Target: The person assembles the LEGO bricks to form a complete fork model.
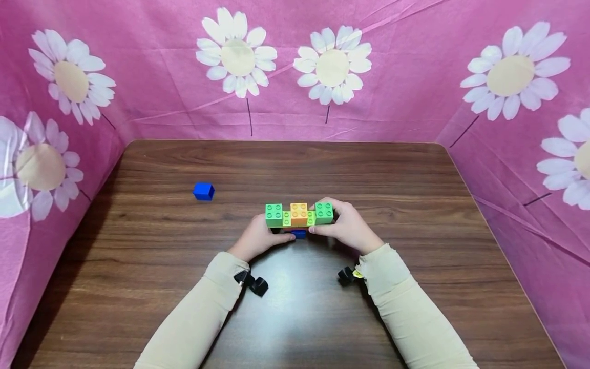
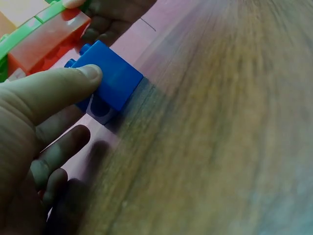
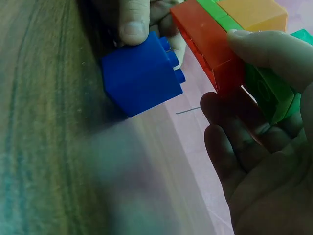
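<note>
My left hand (image 1: 258,240) pinches a blue toy brick (image 3: 142,76), its thumb on the brick's side, low over the tabletop. Above it is a joined row of toy bricks, gripped by my right hand (image 1: 350,225). On top of that row sit an orange brick (image 1: 298,212) and two green bricks, a left one (image 1: 274,215) and a right one (image 1: 324,212). Light green bricks (image 1: 287,219) lie beneath them, over a red layer (image 3: 208,41). In the right wrist view the blue brick's studs face the red underside, with a gap between. My left fingertips behind are partly hidden.
Another blue brick (image 1: 203,191) lies farther back on the left of the brown wooden table (image 1: 369,169). Pink cloth (image 1: 286,113) with daisies walls the table's back and sides. Small black wrist cameras, left (image 1: 259,285) and right (image 1: 346,275), jut inward from the sleeves.
</note>
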Demonstrator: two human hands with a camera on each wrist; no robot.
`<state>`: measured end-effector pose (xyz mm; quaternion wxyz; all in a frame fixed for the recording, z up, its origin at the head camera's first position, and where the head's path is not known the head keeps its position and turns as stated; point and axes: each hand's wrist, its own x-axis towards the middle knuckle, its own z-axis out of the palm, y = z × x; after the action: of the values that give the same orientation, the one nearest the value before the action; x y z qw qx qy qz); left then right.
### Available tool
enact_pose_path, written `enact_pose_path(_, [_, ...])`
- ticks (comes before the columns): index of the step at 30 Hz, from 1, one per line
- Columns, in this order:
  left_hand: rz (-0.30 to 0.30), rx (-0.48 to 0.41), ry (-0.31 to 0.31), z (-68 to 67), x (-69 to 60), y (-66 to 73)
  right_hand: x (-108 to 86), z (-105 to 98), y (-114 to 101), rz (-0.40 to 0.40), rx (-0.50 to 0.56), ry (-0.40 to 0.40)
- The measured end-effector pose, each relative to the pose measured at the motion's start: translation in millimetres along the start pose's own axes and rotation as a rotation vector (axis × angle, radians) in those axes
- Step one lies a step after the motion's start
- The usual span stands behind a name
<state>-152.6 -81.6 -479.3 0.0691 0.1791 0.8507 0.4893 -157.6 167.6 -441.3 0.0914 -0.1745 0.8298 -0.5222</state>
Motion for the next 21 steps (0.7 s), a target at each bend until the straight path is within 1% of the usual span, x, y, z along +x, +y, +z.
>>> enact_pose_path(7, [-0.025,0.005,-0.017,-0.9,-0.8,1.2,-1.4,2.1,5.7,0.019,0.007,-0.017])
enact_pose_path(11, [-0.019,0.013,-0.021,-1.1,0.1,1.7,-1.8,1.3,6.5,0.019,0.001,-0.018])
enact_pose_path(15, [-0.009,-0.047,-0.022,-2.3,1.3,0.0,-1.3,1.4,7.0,0.01,-0.015,-0.012])
enact_pose_path(18, [-0.016,-0.117,-0.001,-3.8,0.8,-3.1,-1.2,1.6,8.1,0.014,-0.013,-0.007])
enact_pose_path(21, [-0.023,-0.161,0.028,-4.9,-0.5,-6.9,-1.0,1.9,9.2,0.024,-0.003,-0.008])
